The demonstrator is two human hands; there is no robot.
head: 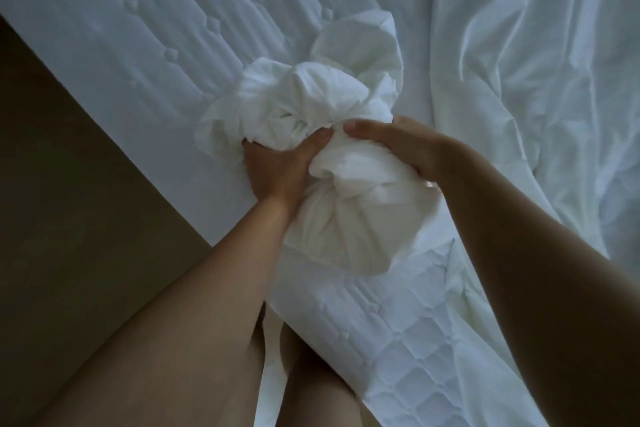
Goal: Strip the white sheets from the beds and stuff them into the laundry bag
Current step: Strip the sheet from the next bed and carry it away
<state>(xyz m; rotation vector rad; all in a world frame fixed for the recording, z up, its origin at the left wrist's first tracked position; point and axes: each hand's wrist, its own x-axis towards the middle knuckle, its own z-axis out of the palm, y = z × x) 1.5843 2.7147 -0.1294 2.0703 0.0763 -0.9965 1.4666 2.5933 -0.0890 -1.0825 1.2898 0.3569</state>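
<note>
A bunched-up white sheet (pixel 322 104) lies on the quilted mattress (pixel 138 31) near its edge, gathered into a lumpy bundle. My left hand (pixel 273 166) grips the bundle from the lower left, thumb pressed into the cloth. My right hand (pixel 401 146) grips it from the right, fingers wrapped over the top of a knotted-looking fold (pixel 349 184). More of the same white cloth hangs below my hands. No laundry bag is in view.
A second crumpled white sheet (pixel 540 87) covers the right part of the bed. Brown floor (pixel 69 191) runs along the mattress edge at the left. My bare legs (pixel 311 374) stand against the bed's side at the bottom.
</note>
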